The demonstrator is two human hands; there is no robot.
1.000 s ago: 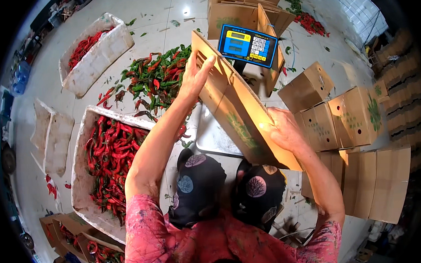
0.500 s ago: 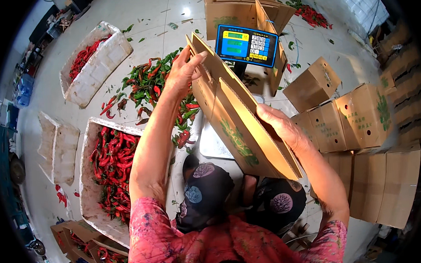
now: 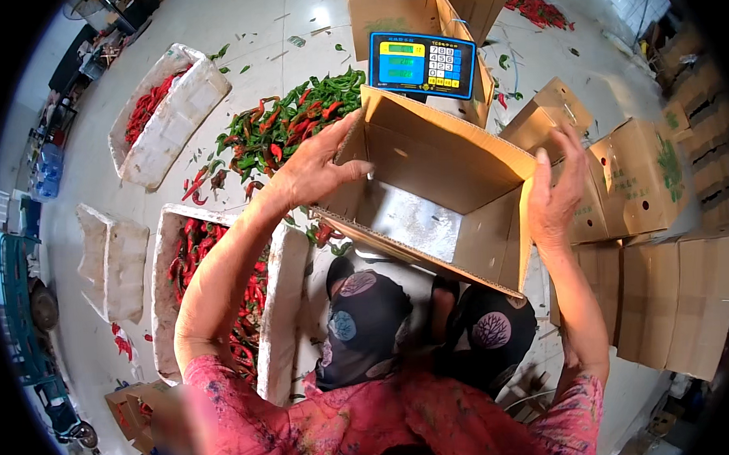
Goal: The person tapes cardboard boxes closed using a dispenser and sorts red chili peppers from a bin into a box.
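Observation:
In front of me is a cardboard box [image 3: 450, 134], spread into a rectangle with its top open. Through it shows the silvery platform [image 3: 417, 213] of a scale. My left hand [image 3: 313, 173] grips the box's left end wall, thumb inside and fingers outside. At the right end, my right hand [image 3: 557, 195] rests its palm side against the outer wall, fingers spread and pointing up. Just beyond the box stands the scale's blue display with keypad [image 3: 421, 64].
Red and green peppers [image 3: 295, 121] lie heaped on the floor beyond my left hand. A foam crate [image 3: 283, 312] of red peppers stands by my left forearm; another foam crate [image 3: 184, 109] is farther off. Cardboard boxes [image 3: 635, 175] line the right side. Folded cardboard [image 3: 388, 15] stands behind the display.
The flattened, tilted cardboard has been opened out into a box and lowered level over the scale platform. My left hand has come nearer; my right hand has moved right and its fingers have spread.

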